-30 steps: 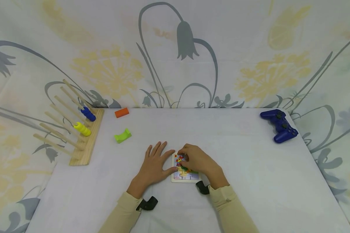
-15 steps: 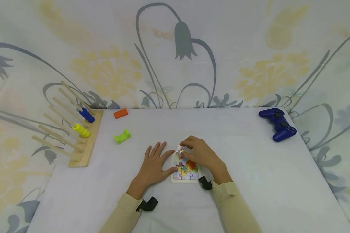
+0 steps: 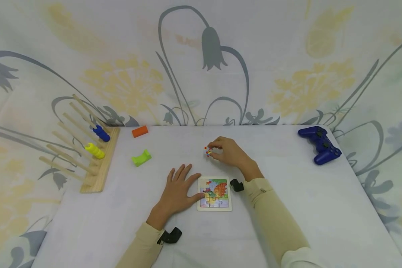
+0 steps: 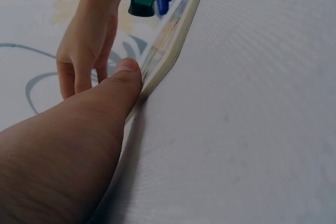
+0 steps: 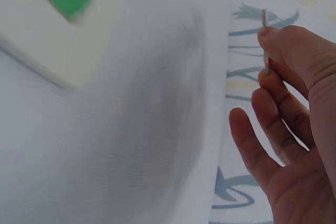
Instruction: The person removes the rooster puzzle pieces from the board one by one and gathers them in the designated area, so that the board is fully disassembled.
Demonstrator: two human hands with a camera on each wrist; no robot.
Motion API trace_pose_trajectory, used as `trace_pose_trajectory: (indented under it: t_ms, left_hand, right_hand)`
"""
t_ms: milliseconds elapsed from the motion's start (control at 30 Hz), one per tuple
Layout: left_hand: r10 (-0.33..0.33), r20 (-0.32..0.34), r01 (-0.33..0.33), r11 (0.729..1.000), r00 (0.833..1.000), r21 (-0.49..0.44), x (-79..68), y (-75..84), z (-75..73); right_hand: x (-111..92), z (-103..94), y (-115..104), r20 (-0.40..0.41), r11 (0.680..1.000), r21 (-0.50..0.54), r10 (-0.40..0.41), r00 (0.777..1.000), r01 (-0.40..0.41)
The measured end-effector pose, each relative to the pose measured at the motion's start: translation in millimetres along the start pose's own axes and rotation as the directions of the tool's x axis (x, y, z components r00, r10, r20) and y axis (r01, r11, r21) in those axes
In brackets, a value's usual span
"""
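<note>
A small square jigsaw puzzle in a pale frame (image 3: 214, 209) lies flat on the white table; its picture has a red and green figure. My left hand (image 3: 177, 193) rests at its left side with fingers spread, the thumb reaching onto the frame's left edge. In the left wrist view that thumb (image 4: 113, 95) touches the frame's side. Beyond the puzzle, my right hand (image 3: 232, 152) is raised and pinches a jigsaw piece (image 3: 207, 151) between thumb and fingers. The right wrist view shows the piece (image 5: 263, 18) edge-on, with the other fingers loosely extended.
A wooden peg rack (image 3: 102, 171) with blue rings (image 3: 101, 133) and yellow rings (image 3: 95, 149) stands at left. Near it lie an orange block (image 3: 140, 131) and a green curved block (image 3: 142, 158). A blue game controller (image 3: 319, 144) sits at the far right.
My right hand has lifted a piece off the puzzle and carried it forward, away from the frame. My left hand stays in place beside the puzzle.
</note>
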State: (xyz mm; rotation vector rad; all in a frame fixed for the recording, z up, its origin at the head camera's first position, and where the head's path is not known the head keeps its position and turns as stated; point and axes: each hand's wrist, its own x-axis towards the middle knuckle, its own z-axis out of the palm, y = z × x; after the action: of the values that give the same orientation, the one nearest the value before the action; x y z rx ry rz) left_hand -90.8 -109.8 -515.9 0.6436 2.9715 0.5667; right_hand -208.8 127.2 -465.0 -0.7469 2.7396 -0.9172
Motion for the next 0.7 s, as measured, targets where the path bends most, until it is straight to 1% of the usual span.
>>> trace_pose_trajectory:
  t_ms: [167,333,433,600,700]
  left_hand:
    - [0.0,0.004,0.0,1.0,1.0,0.003,-0.2,-1.3,-0.7]
    - [0.0,0.004,0.0,1.0,1.0,0.002,0.3,-1.4,-1.6]
    - [0.001,0.004,-0.001,1.0,1.0,0.0,0.1,-1.3,-1.5]
    - [-0.004,0.023,0.004,1.0,1.0,0.003,-0.1,-2.8,1.1]
    - [0.002,0.01,-0.002,1.0,1.0,0.005,0.1,-3.3,1.7]
  right_hand:
    - [25.6,-0.7,6.6,0.022,1.0,-0.029,-0.01,1.0,0.01]
    - [44.1,2.6,13.8,0.018,1.0,-0.006,0.011,1.0,-0.011]
    - [51.4,6.1,19.2,0.007,1.0,-0.007,0.027,1.0,-0.027]
    - [58.5,9.8,25.1,-0.008,0.999,-0.017,0.037,0.999,-0.037]
    - [61.1,9.4,26.1,-0.012,0.999,-0.011,0.037,0.999,-0.037]
